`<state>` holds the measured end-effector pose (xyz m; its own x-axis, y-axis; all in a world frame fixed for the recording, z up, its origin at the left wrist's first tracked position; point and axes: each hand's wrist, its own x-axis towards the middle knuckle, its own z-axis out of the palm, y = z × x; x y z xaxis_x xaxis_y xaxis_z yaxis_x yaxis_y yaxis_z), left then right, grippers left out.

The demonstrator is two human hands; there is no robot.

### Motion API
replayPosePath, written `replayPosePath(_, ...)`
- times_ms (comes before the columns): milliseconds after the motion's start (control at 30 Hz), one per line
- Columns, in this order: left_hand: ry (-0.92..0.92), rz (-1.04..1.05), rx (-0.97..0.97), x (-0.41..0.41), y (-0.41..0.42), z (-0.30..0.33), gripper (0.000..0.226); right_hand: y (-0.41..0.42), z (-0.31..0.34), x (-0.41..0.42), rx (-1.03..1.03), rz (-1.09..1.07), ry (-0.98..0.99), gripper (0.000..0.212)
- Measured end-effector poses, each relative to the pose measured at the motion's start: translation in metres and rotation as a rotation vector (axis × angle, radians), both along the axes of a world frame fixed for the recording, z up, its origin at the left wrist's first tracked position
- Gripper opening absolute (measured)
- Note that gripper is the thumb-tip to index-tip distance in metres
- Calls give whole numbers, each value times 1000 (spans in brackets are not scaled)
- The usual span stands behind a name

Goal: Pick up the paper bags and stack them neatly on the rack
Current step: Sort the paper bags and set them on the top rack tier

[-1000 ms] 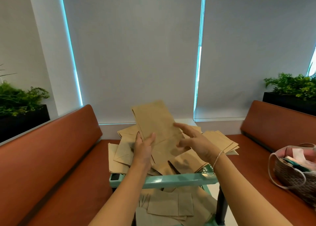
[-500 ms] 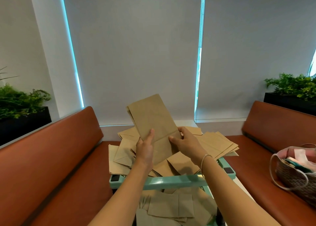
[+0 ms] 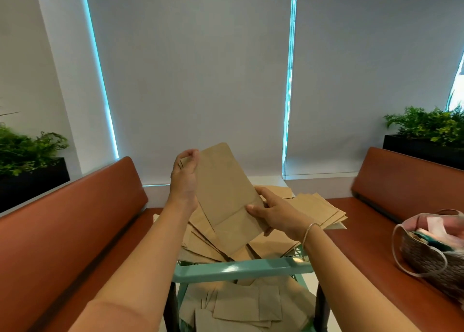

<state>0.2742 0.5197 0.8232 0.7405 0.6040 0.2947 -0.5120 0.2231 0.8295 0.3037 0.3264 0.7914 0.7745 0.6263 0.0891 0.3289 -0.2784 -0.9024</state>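
Above the teal rack [image 3: 241, 269], the left hand [image 3: 184, 178] and right hand [image 3: 273, 212] pinch a light, floppy flat paper bag [image 3: 226, 198] by opposite edges.

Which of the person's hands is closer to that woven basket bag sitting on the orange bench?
The right hand. It grips the held brown paper bag at its lower right edge, on the woven basket bag's side. The left hand pinches the bag's upper left edge, farther away.
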Motion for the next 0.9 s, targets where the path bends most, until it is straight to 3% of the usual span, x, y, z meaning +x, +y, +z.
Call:
replayPosePath(233, -6, -25, -84, 0, -16, -14, 12, 7, 1, -1, 103, -45, 33, 26)
replayPosePath(367, 134, -60, 19, -5, -43, -34, 27, 12, 1, 0, 248, -133, 60, 24)
replayPosePath(533, 273, -109, 94, -7, -54, -57, 36, 12, -5, 3, 220, -221, 20, 33)
replayPosePath(700, 328, -49, 192, -5, -55, -68, 46, 2, -5, 19, -28, -403, -155, 44)
replayPosePath(800, 355, 4, 205, -1, -50, -77, 51, -16, -7, 34, -422, -627, -388, 59)
replayPosePath(900, 359, 28, 167, 3, -46, -82, 47, -32, -3, 37, -798, -688, -341, 67)
